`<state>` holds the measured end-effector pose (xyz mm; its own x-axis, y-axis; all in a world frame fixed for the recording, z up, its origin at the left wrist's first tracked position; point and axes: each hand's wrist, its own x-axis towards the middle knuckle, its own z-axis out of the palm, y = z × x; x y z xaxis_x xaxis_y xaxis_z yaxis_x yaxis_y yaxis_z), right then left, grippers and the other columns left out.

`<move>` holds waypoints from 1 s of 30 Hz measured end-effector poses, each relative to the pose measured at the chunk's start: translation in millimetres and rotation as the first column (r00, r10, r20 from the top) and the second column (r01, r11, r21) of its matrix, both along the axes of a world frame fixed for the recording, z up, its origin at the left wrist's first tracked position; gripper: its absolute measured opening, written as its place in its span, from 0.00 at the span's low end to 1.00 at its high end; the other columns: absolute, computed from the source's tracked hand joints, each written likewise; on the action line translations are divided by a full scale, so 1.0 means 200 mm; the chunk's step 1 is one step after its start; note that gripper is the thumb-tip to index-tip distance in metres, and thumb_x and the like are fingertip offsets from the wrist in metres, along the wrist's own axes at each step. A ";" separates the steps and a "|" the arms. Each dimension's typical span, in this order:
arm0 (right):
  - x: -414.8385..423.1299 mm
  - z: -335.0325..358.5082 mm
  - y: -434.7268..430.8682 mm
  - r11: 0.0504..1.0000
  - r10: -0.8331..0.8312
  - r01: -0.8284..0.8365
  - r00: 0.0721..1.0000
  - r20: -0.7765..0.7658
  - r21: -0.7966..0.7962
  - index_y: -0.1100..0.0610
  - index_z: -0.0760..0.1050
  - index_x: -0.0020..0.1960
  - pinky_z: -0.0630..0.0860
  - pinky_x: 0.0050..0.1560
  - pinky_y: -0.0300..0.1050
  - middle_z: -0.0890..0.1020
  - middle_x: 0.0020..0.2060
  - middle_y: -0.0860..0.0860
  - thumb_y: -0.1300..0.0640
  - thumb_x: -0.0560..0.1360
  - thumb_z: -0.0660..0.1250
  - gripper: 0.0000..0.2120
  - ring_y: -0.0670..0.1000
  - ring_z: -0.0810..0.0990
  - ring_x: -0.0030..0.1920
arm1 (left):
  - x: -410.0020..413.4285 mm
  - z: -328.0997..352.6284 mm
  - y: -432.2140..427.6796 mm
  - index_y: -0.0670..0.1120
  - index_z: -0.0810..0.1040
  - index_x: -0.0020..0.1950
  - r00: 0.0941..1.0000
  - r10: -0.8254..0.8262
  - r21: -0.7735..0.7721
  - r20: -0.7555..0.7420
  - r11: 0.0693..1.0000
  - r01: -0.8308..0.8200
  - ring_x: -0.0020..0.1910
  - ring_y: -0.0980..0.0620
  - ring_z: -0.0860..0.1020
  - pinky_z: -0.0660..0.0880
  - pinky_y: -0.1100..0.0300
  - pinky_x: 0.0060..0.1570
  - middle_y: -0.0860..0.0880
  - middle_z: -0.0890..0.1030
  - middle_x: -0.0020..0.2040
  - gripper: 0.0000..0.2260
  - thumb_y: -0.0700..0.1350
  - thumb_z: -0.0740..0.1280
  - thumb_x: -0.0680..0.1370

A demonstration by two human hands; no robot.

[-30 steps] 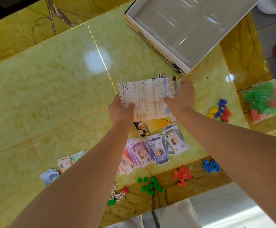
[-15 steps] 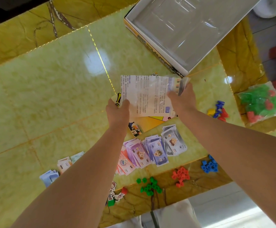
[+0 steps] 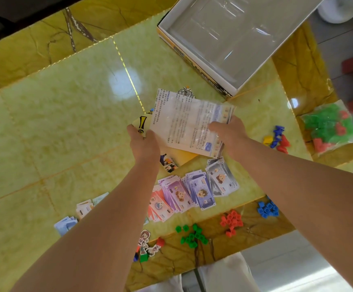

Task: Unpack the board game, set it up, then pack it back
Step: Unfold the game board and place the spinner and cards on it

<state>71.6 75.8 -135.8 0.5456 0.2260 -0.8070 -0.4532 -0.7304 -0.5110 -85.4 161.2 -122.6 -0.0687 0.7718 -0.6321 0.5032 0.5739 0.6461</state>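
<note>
table: glossy pale-green marble-look tabletop (image 3: 66,127), thin gold inlay lines | edge: darker yellow-brown veined border (image 3: 255,239) | right side: grey tiled floor (image 3: 335,51) | light: soft white glare spot (image 3: 125,84) on the top

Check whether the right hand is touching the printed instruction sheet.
Touching. The head view shows the right hand gripping the printed instruction sheet at its right edge, with the thumb lying across the paper.
</note>
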 end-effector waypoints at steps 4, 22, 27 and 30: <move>-0.01 0.02 0.00 0.999 0.002 0.000 0.999 -0.046 0.036 0.59 0.78 0.52 0.80 0.50 0.52 0.83 0.49 0.58 0.64 0.72 0.70 0.09 0.58 0.83 0.48 | -0.02 0.03 0.00 0.43 0.65 0.61 0.992 0.097 -0.050 0.081 0.994 -0.094 0.34 0.53 0.70 0.69 0.67 0.24 0.50 0.73 0.41 0.12 0.37 0.52 0.79; -0.24 0.19 -0.02 0.957 -0.239 0.255 0.963 -0.121 0.138 0.57 0.72 0.45 0.71 0.42 0.46 0.75 0.40 0.54 0.62 0.75 0.67 0.04 0.52 0.73 0.41 | -0.26 0.24 0.00 0.41 0.77 0.50 0.989 0.034 -0.471 0.145 0.881 0.038 0.35 0.48 0.74 0.78 0.53 0.43 0.45 0.76 0.38 0.12 0.46 0.72 0.71; -0.37 0.21 -0.12 0.960 -0.269 0.273 0.961 -0.059 0.066 0.59 0.70 0.57 0.78 0.47 0.51 0.79 0.52 0.58 0.59 0.74 0.67 0.13 0.59 0.80 0.50 | -0.30 0.28 -0.11 0.42 0.74 0.42 0.978 -0.182 -0.107 0.100 0.975 0.193 0.29 0.48 0.70 0.70 0.62 0.27 0.43 0.74 0.34 0.04 0.34 0.62 0.72; -0.44 0.24 -0.18 0.965 -0.257 0.257 0.966 -0.024 0.049 0.58 0.71 0.57 0.76 0.46 0.52 0.80 0.50 0.56 0.53 0.73 0.68 0.16 0.55 0.79 0.46 | -0.29 0.29 -0.15 0.47 0.74 0.39 0.965 -0.226 -0.030 0.136 0.972 0.232 0.37 0.48 0.73 0.75 0.48 0.37 0.44 0.76 0.39 0.06 0.37 0.65 0.73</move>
<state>-15.8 39.7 -87.3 0.5770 0.1210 -0.8077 -0.6313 -0.5614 -0.5351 -142.8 130.4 -63.9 0.1919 0.7280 -0.6581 0.5377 0.4830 0.6911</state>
